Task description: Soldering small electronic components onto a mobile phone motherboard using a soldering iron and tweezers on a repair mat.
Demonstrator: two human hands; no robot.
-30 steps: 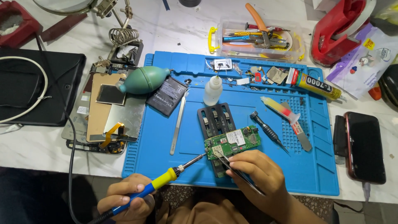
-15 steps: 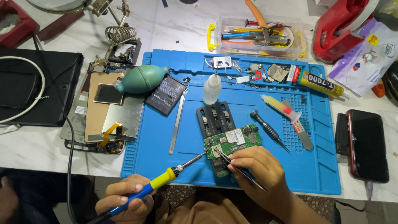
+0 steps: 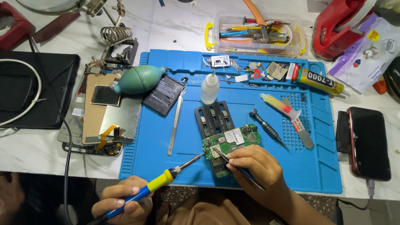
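We grip a soldering iron (image 3: 154, 187) in our left hand (image 3: 123, 202) and tweezers (image 3: 235, 166) in our right hand (image 3: 254, 164), both at the circuit board (image 3: 229, 141) on the blue mat (image 3: 316, 166) covering a white marble worktop (image 3: 33, 154).

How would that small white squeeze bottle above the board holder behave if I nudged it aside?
The white squeeze bottle stands upright on the blue mat with a narrow base and a thin nozzle on top, so it would probably tip rather than slide. It looks like soft plastic, likely light. Once down, its round body could roll toward the circuit board.
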